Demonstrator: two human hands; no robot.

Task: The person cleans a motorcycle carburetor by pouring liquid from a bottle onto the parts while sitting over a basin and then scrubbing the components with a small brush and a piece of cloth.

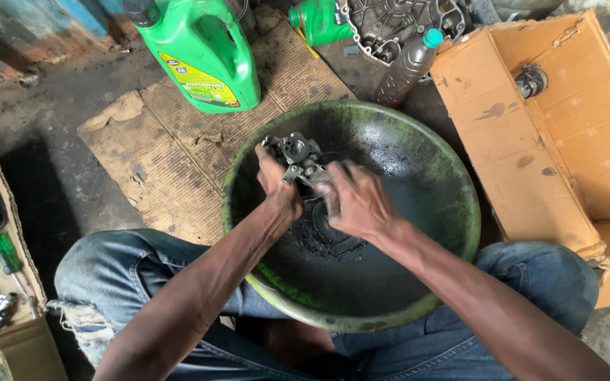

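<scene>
A small grey metal engine part, greasy and full of holes and fittings, is held over a wide green basin blackened with oily grime. My left hand grips the part from its left side. My right hand closes on it from the right, fingers curled over its lower edge. The basin rests between my knees in torn blue jeans.
A green plastic jug stands on flattened cardboard behind the basin. A brown bottle with a teal cap and a grey engine casing lie farther back. Open cardboard boxes sit at right and left, the left one holding a green-handled screwdriver.
</scene>
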